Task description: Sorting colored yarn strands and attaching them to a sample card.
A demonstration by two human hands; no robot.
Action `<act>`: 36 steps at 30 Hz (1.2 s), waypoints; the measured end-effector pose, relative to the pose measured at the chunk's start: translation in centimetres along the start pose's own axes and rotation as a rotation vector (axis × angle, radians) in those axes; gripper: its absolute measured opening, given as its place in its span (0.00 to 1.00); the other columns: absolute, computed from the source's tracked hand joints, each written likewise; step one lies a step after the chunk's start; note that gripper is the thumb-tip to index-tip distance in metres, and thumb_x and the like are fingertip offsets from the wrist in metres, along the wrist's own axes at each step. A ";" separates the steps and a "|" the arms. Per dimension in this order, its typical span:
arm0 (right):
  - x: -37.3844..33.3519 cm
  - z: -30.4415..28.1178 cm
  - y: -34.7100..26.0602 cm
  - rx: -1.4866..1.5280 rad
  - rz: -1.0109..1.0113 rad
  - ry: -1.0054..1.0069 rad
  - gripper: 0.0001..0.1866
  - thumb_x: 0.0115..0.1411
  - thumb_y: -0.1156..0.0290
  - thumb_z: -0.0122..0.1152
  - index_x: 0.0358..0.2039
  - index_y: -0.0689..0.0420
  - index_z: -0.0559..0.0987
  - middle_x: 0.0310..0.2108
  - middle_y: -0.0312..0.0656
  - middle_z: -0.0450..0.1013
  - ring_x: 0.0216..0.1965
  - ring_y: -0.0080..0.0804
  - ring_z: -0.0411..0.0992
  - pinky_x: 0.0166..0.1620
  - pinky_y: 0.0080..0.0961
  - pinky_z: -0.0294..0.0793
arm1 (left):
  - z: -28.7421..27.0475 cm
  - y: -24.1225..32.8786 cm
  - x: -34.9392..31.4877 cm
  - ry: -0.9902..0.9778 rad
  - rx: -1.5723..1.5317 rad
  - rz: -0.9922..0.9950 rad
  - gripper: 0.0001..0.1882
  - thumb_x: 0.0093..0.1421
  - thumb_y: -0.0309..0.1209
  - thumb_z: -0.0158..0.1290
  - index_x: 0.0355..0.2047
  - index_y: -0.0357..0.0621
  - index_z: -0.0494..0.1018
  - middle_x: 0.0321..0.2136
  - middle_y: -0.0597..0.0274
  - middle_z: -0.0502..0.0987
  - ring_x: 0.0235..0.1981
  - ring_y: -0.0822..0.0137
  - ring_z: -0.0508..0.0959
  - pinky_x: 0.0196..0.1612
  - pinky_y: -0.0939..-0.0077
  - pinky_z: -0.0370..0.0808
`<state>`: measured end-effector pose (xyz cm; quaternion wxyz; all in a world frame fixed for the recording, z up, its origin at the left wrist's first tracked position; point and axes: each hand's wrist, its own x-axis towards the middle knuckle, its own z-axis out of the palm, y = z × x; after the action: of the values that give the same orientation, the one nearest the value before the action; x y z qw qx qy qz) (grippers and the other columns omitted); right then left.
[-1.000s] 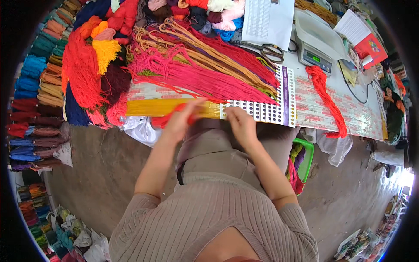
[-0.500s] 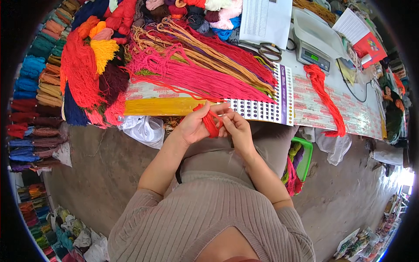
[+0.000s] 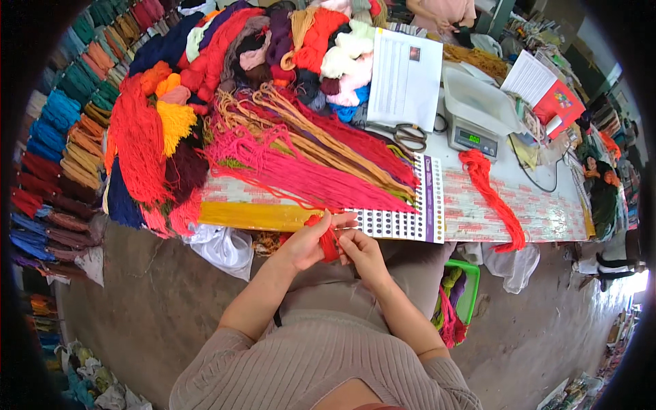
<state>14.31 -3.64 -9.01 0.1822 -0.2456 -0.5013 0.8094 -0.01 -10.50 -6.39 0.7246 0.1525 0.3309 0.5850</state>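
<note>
A small bundle of red thread (image 3: 329, 246) is wrapped around the fingers of my left hand (image 3: 304, 244), just in front of the table edge. My right hand (image 3: 363, 255) pinches at the right side of that bundle, its thumb and fingertips together. A red strand (image 3: 270, 190) runs along the table toward my left hand. Just beyond my hands lies a white card with rows of punched holes (image 3: 383, 222) and a purple strip. Long pink threads (image 3: 321, 179) fan leftward from it, beside tan threads (image 3: 335, 143) and dark red ones.
Heaped skeins (image 3: 137, 130) cover the table's left side. Scissors (image 3: 411, 137), a printed sheet (image 3: 406, 78) and a digital scale (image 3: 475, 137) lie farther back. A red skein (image 3: 493, 199) rests at right; a green basket (image 3: 467, 295) stands below. Another person (image 3: 443, 17) is at the far side.
The view has tilted up, so the table sits lower and another person shows at the far side. My right hand has shifted slightly toward the left hand, still at the red thread.
</note>
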 end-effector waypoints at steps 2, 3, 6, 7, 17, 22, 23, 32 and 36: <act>0.2 -0.1 -0.2 0.007 -0.014 0.028 0.09 0.64 0.67 0.48 0.29 0.59 0.71 0.22 0.33 0.66 0.21 0.18 0.63 0.26 0.14 0.62 | 0.2 0.0 0.2 0.068 0.007 0.020 0.32 0.65 0.53 0.29 0.58 0.42 0.58 0.45 0.55 0.71 0.40 0.63 0.74 0.39 0.66 0.74; 0.3 -0.1 -0.2 0.009 -0.015 0.050 0.09 0.64 0.67 0.48 0.30 0.59 0.70 0.22 0.33 0.66 0.21 0.18 0.63 0.26 0.15 0.62 | 0.0 0.1 0.3 0.059 0.028 0.027 0.32 0.65 0.53 0.28 0.58 0.41 0.59 0.46 0.55 0.71 0.42 0.63 0.74 0.41 0.66 0.73; 0.6 0.1 -0.8 0.100 -0.036 0.094 0.11 0.65 0.66 0.45 0.30 0.58 0.70 0.24 0.35 0.69 0.21 0.20 0.65 0.28 0.16 0.64 | -0.2 0.8 0.4 0.016 -0.008 0.094 0.32 0.65 0.52 0.29 0.57 0.39 0.58 0.53 0.56 0.66 0.52 0.62 0.69 0.53 0.63 0.67; 0.9 0.0 -0.8 0.101 -0.063 0.086 0.11 0.65 0.65 0.44 0.30 0.59 0.70 0.25 0.36 0.70 0.22 0.21 0.67 0.28 0.16 0.64 | -0.5 1.0 0.5 0.014 -0.031 0.115 0.31 0.65 0.52 0.29 0.57 0.39 0.59 0.52 0.55 0.67 0.52 0.62 0.69 0.53 0.64 0.67; 0.3 0.0 -1.5 -0.023 -0.018 0.088 0.10 0.63 0.67 0.49 0.31 0.60 0.71 0.23 0.34 0.69 0.20 0.18 0.64 0.26 0.15 0.62 | -0.5 1.6 0.1 0.270 0.118 0.305 0.30 0.66 0.51 0.30 0.48 0.38 0.68 0.29 0.67 0.69 0.21 0.78 0.65 0.26 0.84 0.65; -1.6 -0.9 -3.5 -0.526 -0.406 0.015 0.06 0.56 0.73 0.58 0.28 0.63 0.75 0.32 0.36 0.73 0.35 0.25 0.69 0.38 0.21 0.67 | -3.2 2.6 -1.7 0.202 0.402 -0.029 0.40 0.63 0.61 0.24 0.23 0.41 0.75 0.10 0.75 0.56 0.09 0.80 0.51 0.14 0.86 0.46; -2.1 -1.8 -4.8 -0.493 -0.491 0.034 0.05 0.56 0.73 0.58 0.28 0.62 0.75 0.36 0.38 0.73 0.39 0.28 0.69 0.42 0.22 0.67 | -6.0 3.0 -2.2 -0.042 0.272 -0.104 0.40 0.62 0.62 0.23 0.20 0.42 0.74 0.09 0.75 0.54 0.08 0.80 0.50 0.13 0.85 0.45; -18.7 -26.1 -8.1 0.743 -0.862 0.522 0.07 0.59 0.68 0.55 0.29 0.56 0.68 0.26 0.31 0.63 0.25 0.20 0.59 0.30 0.18 0.63 | -16.0 20.6 -7.5 0.090 -0.254 0.970 0.19 0.65 0.42 0.40 0.53 0.49 0.65 0.19 0.74 0.60 0.11 0.81 0.49 0.13 0.85 0.47; -33.0 -40.8 -2.6 0.581 -1.075 1.321 0.11 0.60 0.61 0.54 0.29 0.53 0.67 0.19 0.28 0.56 0.18 0.18 0.51 0.20 0.17 0.51 | -9.7 24.6 0.4 0.559 0.302 1.018 0.21 0.65 0.43 0.40 0.56 0.53 0.64 0.39 0.59 0.72 0.15 0.81 0.54 0.18 0.88 0.53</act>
<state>64.92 9.14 -14.93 0.8424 -0.3374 -0.1170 0.4035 -24.78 -5.15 1.34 0.2091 0.2334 0.4740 0.8229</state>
